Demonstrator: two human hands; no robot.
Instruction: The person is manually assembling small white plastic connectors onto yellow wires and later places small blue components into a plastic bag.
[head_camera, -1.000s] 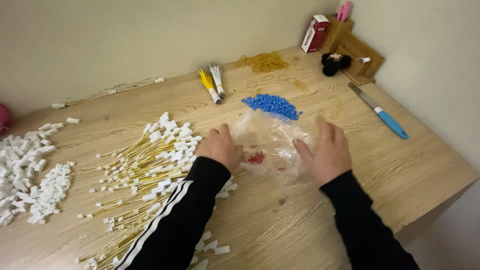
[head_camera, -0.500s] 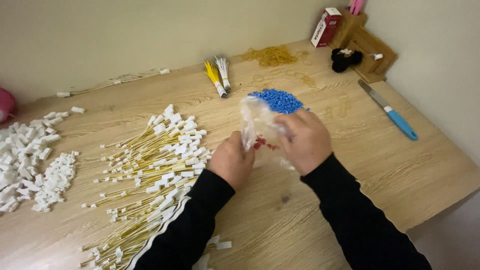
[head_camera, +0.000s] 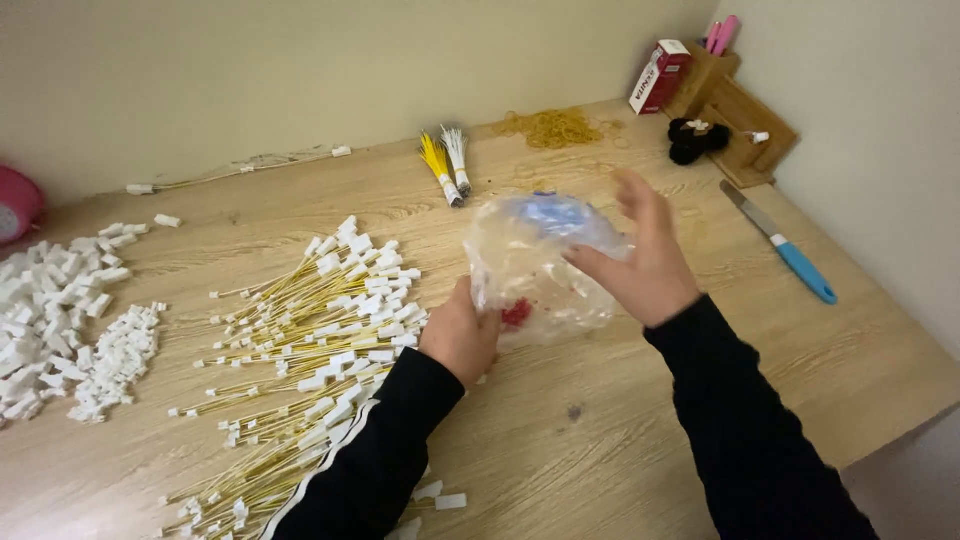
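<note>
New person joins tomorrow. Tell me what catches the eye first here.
A crumpled clear plastic bag at centre, held above the wooden table by the left hand and right hand, with red bits inside. To its left sprawls a heap of yellow wires with white connectors.

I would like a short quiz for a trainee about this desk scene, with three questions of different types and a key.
1. True or false: the left hand grips the lower edge of the clear plastic bag.
2. Multiple choice: what lies on the wooden table to the right of the right hand? A) scissors B) a blue-handled knife C) a pen
3. Fill in: the small pieces seen low inside the bag are ____ in colour.

Key: 1 true; 2 B; 3 red.
</note>
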